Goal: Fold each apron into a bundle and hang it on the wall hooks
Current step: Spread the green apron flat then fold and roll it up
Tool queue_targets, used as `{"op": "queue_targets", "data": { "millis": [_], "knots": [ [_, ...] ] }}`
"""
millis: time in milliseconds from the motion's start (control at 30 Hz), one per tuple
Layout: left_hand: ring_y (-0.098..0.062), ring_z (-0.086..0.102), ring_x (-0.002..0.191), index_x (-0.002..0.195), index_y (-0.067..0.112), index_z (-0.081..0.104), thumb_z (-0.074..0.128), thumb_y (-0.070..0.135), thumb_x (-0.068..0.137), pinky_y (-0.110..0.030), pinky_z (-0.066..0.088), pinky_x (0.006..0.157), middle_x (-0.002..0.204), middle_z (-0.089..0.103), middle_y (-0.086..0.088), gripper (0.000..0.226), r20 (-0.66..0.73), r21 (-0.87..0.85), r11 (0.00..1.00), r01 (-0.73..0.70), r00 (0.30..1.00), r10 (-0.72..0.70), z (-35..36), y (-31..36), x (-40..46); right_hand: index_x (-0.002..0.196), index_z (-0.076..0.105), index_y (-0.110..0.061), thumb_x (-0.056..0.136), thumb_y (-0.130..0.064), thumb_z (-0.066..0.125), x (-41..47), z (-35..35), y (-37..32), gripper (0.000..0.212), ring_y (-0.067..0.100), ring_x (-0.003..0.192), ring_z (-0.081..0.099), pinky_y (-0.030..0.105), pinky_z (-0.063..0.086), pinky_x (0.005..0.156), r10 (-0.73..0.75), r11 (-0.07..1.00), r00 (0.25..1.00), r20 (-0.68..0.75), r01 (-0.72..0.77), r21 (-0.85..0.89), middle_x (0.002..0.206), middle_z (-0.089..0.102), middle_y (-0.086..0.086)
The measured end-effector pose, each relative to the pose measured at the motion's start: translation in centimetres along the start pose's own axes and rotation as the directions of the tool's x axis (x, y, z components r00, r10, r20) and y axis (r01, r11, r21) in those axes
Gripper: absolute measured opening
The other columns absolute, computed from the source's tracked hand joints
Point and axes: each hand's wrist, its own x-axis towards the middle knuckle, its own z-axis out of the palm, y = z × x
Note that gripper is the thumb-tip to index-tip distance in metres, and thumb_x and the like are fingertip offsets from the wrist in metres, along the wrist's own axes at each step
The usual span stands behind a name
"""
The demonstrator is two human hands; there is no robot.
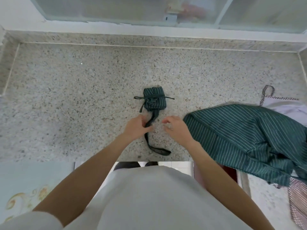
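Speckled stone surface (66, 97) holds a tied green apron bundle (154, 99), its strap (150, 130) trailing toward the person; left hand (137, 127) pinches the strap, right hand (176, 127) hovers, fingers loosely curled, empty

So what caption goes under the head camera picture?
Left hand grips the neck strap of a tied green striped apron bundle on a speckled counter.
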Motion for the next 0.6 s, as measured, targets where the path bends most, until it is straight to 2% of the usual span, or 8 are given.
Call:
{"op": "queue_targets", "data": {
  "millis": [67,133,267,333,400,433,533,600],
  "knots": [
    [-0.024,0.063,0.088,0.105,0.009,0.058,0.072,0.034,0.079,-0.035,0.05,0.077,0.092,0.066,-0.007,0.039,-0.005,0.004,0.999,0.04,0.999,-0.04,1.4,-0.2,-0.3,0.113,0.058,-0.017,0.085,-0.038,0.063,-1.1,1.8,-0.4,0.035,0.026,0.106,0.05,0.036,0.038,0.092,0.019,0.995,0.986,0.164,-0.002,-0.104,0.112,0.059,0.004],
    [-0.025,0.063,0.091,0.104,0.007,0.06,0.071,0.021,0.081,-0.037,0.051,0.083,0.096,0.067,-0.01,0.029,-0.044,-0.13,0.986,0.109,0.992,-0.115,1.9,-0.2,-0.6,0.114,0.054,-0.022,0.082,-0.05,0.061,-2.2,2.9,-0.7,0.044,0.027,0.11,0.046,0.042,0.034,0.094,0.124,0.947,0.963,0.239,-0.043,-0.319,0.115,0.055,0.003],
    [-0.019,0.065,0.078,0.092,0.013,0.061,0.076,0.021,0.077,-0.037,0.055,0.081,0.087,0.067,-0.008,0.022,-0.071,-0.427,0.883,0.194,0.966,-0.247,1.6,-0.1,-1.5,0.113,0.057,-0.019,0.092,-0.032,0.049,-4.3,3.2,-0.4,0.026,0.028,0.112,0.046,0.044,0.032,0.095,0.256,0.847,0.964,0.073,-0.187,-0.498,0.118,0.055,0.005],
    [-0.016,0.065,0.073,0.086,0.015,0.061,0.078,0.022,0.074,-0.035,0.057,0.079,0.086,0.067,-0.009,0.022,-0.083,-0.505,0.839,0.2,0.957,-0.278,1.1,0.0,-1.9,0.107,0.062,-0.018,0.092,-0.035,0.049,-5.1,3.0,0.0,0.026,0.025,0.105,0.052,0.041,0.037,0.092,0.301,0.902,0.953,-0.028,-0.294,-0.316,0.11,0.059,0.003],
    [-0.018,0.066,0.076,0.082,0.019,0.061,0.082,0.026,0.07,-0.038,0.056,0.081,0.081,0.068,-0.004,0.026,-0.068,-0.485,0.852,0.197,0.963,-0.261,1.0,0.2,-1.9,0.106,0.062,-0.017,0.092,-0.038,0.054,-5.5,2.6,-0.3,0.026,0.019,0.1,0.058,0.035,0.044,0.089,0.36,0.932,0.932,-0.045,-0.357,0.067,0.106,0.063,0.0],
    [-0.019,0.066,0.078,0.082,0.019,0.06,0.083,0.028,0.068,-0.039,0.055,0.082,0.079,0.067,-0.001,0.028,-0.046,-0.463,0.865,0.194,0.969,-0.242,1.0,0.5,-1.9,0.11,0.06,-0.016,0.092,-0.036,0.056,-5.4,2.4,-0.7,0.027,0.017,0.101,0.059,0.031,0.045,0.088,0.348,0.924,0.937,-0.036,-0.336,0.181,0.107,0.064,-0.001],
    [-0.02,0.066,0.083,0.087,0.017,0.063,0.081,0.032,0.069,-0.036,0.055,0.083,0.083,0.067,-0.001,0.029,0.014,-0.49,0.857,0.161,0.984,-0.177,1.4,1.5,-2.3,0.129,0.044,-0.017,0.088,-0.028,0.063,-5.0,2.2,-3.1,0.046,0.013,0.103,0.056,0.025,0.045,0.085,0.273,0.88,0.959,0.075,-0.281,0.384,0.111,0.06,0.0],
    [-0.017,0.066,0.087,0.097,0.012,0.065,0.077,0.03,0.075,-0.026,0.055,0.077,0.09,0.068,-0.003,0.031,0.012,-0.572,0.811,0.12,0.99,-0.138,1.5,2.0,-2.7,0.133,0.035,-0.018,0.084,-0.022,0.069,-4.7,2.8,-4.4,0.06,0.013,0.099,0.058,0.022,0.045,0.079,0.256,0.836,0.961,0.108,-0.276,0.474,0.11,0.061,0.003]
  ]
}}
